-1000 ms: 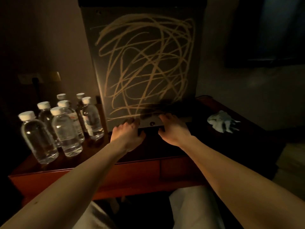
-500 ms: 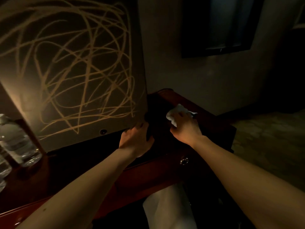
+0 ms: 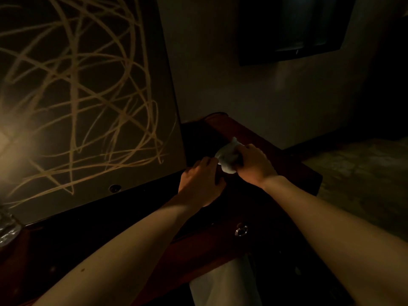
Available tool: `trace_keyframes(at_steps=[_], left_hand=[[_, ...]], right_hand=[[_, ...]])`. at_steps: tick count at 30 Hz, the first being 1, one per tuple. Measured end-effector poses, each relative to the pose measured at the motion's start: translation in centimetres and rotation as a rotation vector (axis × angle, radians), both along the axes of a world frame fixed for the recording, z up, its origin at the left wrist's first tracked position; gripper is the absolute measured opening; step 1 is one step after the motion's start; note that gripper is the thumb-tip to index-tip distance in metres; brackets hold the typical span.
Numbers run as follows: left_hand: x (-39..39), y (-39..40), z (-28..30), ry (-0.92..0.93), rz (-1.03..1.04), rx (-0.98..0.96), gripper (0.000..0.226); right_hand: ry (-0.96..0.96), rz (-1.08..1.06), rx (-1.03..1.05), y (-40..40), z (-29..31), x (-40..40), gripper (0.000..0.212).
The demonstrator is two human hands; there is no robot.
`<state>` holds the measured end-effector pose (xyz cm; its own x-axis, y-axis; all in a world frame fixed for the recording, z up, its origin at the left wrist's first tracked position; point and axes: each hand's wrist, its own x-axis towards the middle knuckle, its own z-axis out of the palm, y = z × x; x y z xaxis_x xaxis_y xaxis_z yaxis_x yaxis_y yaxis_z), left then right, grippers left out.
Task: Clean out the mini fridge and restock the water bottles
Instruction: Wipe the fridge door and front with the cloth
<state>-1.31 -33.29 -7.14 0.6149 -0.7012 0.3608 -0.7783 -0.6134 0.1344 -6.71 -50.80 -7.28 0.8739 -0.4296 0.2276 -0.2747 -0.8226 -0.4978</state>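
Now both hands, right (image 3: 254, 165) and left (image 3: 202, 182), clutch the white cloth (image 3: 227, 157).

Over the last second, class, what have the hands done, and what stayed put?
The right hand moved right and gripped the white cloth; the left hand followed, now touching the cloth's edge. The mini fridge door stayed closed on the wooden table.

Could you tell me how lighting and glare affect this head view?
Head view: very dim; warm glare blooms at the left edge of the fridge door, washing out the bottle below it; the pale cloth gripped by the right hand stands out; the left hand and desk sink into shadow; wide-angle bending tilts the door.
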Motion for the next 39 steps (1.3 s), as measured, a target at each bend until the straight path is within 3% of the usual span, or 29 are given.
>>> trace_keyframes(at_steps=[2, 6, 9, 15, 22, 28, 34, 36, 39], left_hand=[[0.1, -0.5, 0.0, 0.026, 0.003, -0.02, 0.06], [-0.2, -0.4, -0.3, 0.048, -0.002, -0.026, 0.065], [-0.1, 0.4, -0.1, 0.057, 0.026, -0.016, 0.075], [-1.1, 3.3, 1.2, 0.086, 0.072, -0.083, 0.085], [-1.8, 9.9, 3.9, 0.098, 0.126, -0.275, 0.058], [-0.5, 19.1, 6.4, 0.15, 0.066, -0.649, 0.021], [0.1, 26.1, 8.5, 0.052, 0.078, -0.823, 0.024], [0.2, 27.4, 9.0, 0.008, 0.057, -0.884, 0.024], [0.4, 28.9, 9.4, -0.034, 0.068, -0.944, 0.026]], right_hand=[[-0.058, 0.049, 0.023, -0.2, 0.0, 0.1, 0.034], [-0.24, 0.045, 0.114, -0.3, -0.5, -0.4, 0.022], [-0.333, 0.026, 0.236, 0.6, -0.4, -0.8, 0.024], [-0.452, 0.096, 0.243, 4.6, 1.6, -1.3, 0.018], [-0.557, 0.269, 0.217, 12.1, 4.3, -1.3, 0.036], [-0.629, 0.438, 0.236, 20.7, 6.9, 0.6, 0.054], [-0.496, 0.663, 0.618, 28.7, 7.8, 2.0, 0.049], [-0.481, 0.722, 0.677, 30.8, 7.9, 2.6, 0.057], [-0.467, 0.732, 0.789, 33.2, 8.5, 3.3, 0.047]])
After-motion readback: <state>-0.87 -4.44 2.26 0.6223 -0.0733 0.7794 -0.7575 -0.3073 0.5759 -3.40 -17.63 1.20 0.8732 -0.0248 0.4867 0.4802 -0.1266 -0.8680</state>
